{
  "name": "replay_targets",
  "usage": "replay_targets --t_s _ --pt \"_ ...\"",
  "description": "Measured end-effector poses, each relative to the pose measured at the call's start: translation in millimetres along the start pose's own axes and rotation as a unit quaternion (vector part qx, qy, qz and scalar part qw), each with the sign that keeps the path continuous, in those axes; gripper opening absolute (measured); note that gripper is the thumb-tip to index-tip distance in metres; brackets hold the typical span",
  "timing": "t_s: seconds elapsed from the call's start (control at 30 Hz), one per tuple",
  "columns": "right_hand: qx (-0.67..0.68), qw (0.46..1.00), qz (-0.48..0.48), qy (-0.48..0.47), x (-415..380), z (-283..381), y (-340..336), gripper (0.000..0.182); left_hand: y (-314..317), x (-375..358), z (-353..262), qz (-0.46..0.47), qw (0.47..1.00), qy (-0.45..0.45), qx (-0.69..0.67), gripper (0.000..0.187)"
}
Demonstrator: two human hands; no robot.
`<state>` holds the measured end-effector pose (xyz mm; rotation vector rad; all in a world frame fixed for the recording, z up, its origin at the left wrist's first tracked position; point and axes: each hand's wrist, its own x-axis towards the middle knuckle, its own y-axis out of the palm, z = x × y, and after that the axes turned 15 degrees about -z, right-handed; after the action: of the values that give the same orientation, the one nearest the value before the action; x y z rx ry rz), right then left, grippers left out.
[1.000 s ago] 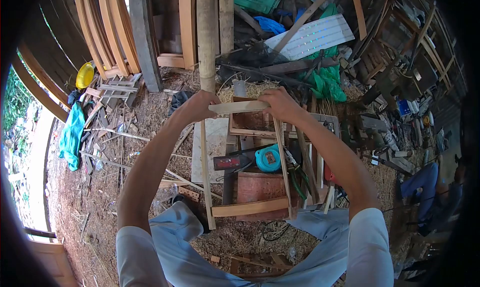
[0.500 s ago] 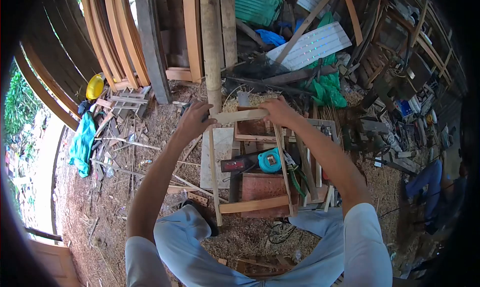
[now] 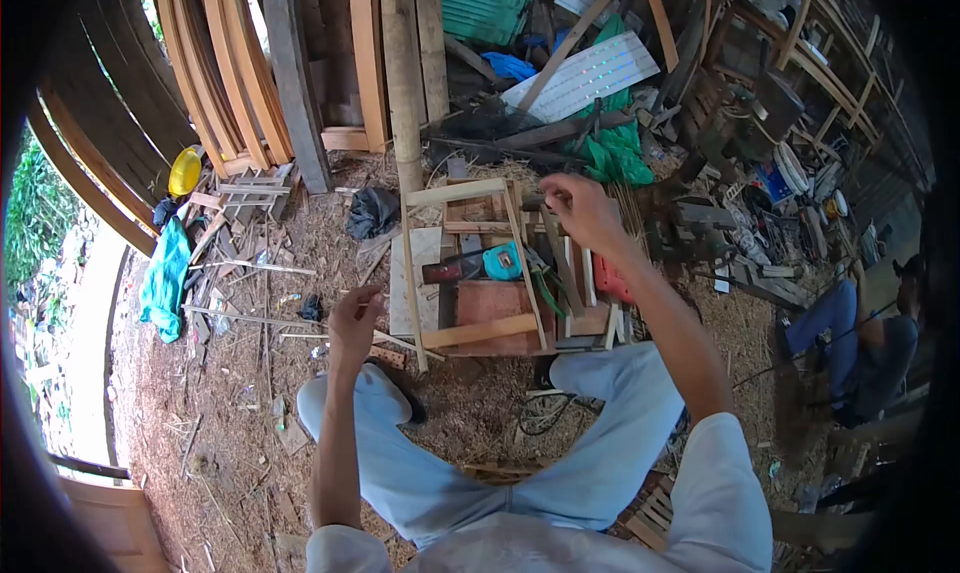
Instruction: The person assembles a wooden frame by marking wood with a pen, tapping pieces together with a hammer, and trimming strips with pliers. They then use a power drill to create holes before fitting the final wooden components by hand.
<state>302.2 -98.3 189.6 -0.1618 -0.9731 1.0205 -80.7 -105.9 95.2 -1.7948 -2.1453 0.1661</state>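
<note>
A light wooden frame of thin strips (image 3: 456, 192) rests on a low work surface between my knees. My left hand (image 3: 355, 323) hovers left of the frame's lower corner, fingers loosely bent and apart, holding nothing I can see. To the right of the frame's upper corner, my right hand (image 3: 585, 213) is raised clear of it, fingers curved and loosely apart. Through the frame show a teal tape measure (image 3: 503, 261), a dark red block-like piece (image 3: 442, 272) and a reddish board (image 3: 492, 308). Green-handled pliers (image 3: 546, 291) lie just right of the frame.
A red plastic case (image 3: 613, 278) sits right of the pliers. Left are a black plastic bag (image 3: 373, 214), a teal cloth (image 3: 165, 278) and a yellow helmet-like object (image 3: 185, 172). Wood scraps and shavings cover the floor. A bamboo post (image 3: 403, 93) stands ahead; another person (image 3: 875, 348) sits at right.
Both hands have let go of the frame's top strip. My left hand has come down toward me, and my right hand has lifted off to the right. The view has shifted slightly.
</note>
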Motion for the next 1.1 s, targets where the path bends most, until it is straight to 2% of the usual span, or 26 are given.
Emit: replay_targets --t_s 0.17,0.23,0.37,0.43,0.5,0.57,0.63,0.7,0.8,0.9,1.0,1.1 --pt "-0.034 0.996 0.012 0.082 -83 25 -24 0.017 -3 -45 -4 -0.022 0.998 -0.054 -0.012 0.025" --pt "0.003 0.986 0.029 0.165 -116 14 -17 0.016 2 -52 10 -0.027 0.998 -0.045 -0.031 0.024" --pt "-0.039 0.981 0.019 0.191 -172 12 -5 0.014 8 -73 14 -0.055 0.997 -0.021 0.042 0.018" --pt "-0.02 0.985 0.0 0.171 -186 3 5 0.013 19 -73 16 -0.059 0.993 0.1 0.037 0.017" --pt "-0.036 0.987 -0.008 0.156 -192 3 9 0.013 26 -79 0 -0.037 0.99 0.129 0.051 0.023" --pt "-0.065 0.986 -0.003 0.151 -197 5 11 0.013 35 -84 -14 0.011 0.958 0.275 0.079 0.026" --pt "-0.057 0.986 -0.008 0.157 -198 4 12 0.013 54 -84 -19 0.032 0.957 0.28 0.073 0.031" --pt "-0.049 0.985 -0.016 0.165 -198 -2 17 0.013 77 -82 -24 0.09 0.934 0.341 0.062 0.035" --pt "-0.016 0.977 -0.014 0.213 -202 -12 24 0.016 113 -81 -25 0.138 0.914 0.372 0.082 0.04" --pt "-0.046 0.978 -0.009 0.201 -206 -9 28 0.021 142 -77 -15 0.159 0.911 0.372 0.081 0.047" --pt "-0.059 0.977 -0.013 0.204 -213 -2 32 0.023 153 -75 -12 0.155 0.911 0.374 0.082 0.049" --pt "-0.052 0.974 -0.021 0.217 -213 3 36 0.022 158 -73 -5 0.19 0.906 0.361 0.112 0.051"
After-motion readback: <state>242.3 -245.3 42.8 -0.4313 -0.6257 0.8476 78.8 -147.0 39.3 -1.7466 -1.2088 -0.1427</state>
